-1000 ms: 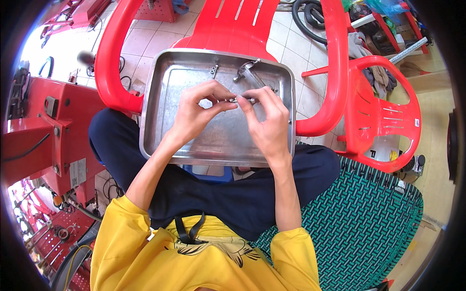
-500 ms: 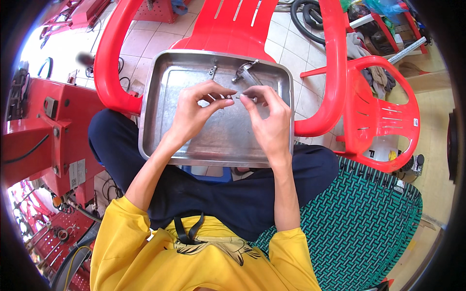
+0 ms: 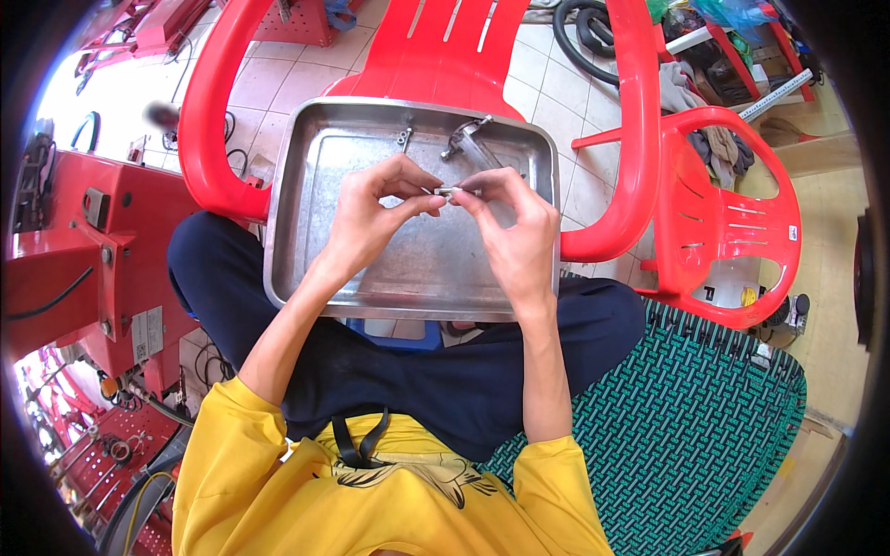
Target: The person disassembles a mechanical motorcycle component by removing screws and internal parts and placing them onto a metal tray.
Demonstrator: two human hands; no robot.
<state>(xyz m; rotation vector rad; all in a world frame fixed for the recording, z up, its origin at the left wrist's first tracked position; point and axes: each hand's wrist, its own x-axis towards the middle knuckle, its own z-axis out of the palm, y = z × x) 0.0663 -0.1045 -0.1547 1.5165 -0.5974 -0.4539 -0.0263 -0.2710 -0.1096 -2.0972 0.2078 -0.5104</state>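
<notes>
Over a shallow metal tray (image 3: 389, 295), both my hands pinch small metal parts that meet between the fingertips. My left hand (image 3: 373, 208) is closed on a small silvery metal part (image 3: 445, 192). From the other side, my right hand (image 3: 510, 213) is closed on its end or on a second piece joined to it; the fingers hide which. Beyond my hands, a small metal fitting (image 3: 404, 140) lies near the tray's far edge. To its right lies a larger metal lever-like part (image 3: 473, 144), partly behind my right hand.
The tray sits at the front of a red plastic chair (image 3: 426, 69), above my crossed legs. Another red chair (image 3: 742, 222) stands at the right, beside a green-and-black woven seat (image 3: 667, 417). Red machinery (image 3: 130, 250) fills the left. A black hose (image 3: 584, 37) lies on the tiles.
The fingertips have come closer together, and the small parts, apart before, now touch or overlap. My right hand has shifted slightly; the tray's other parts lie as before.
</notes>
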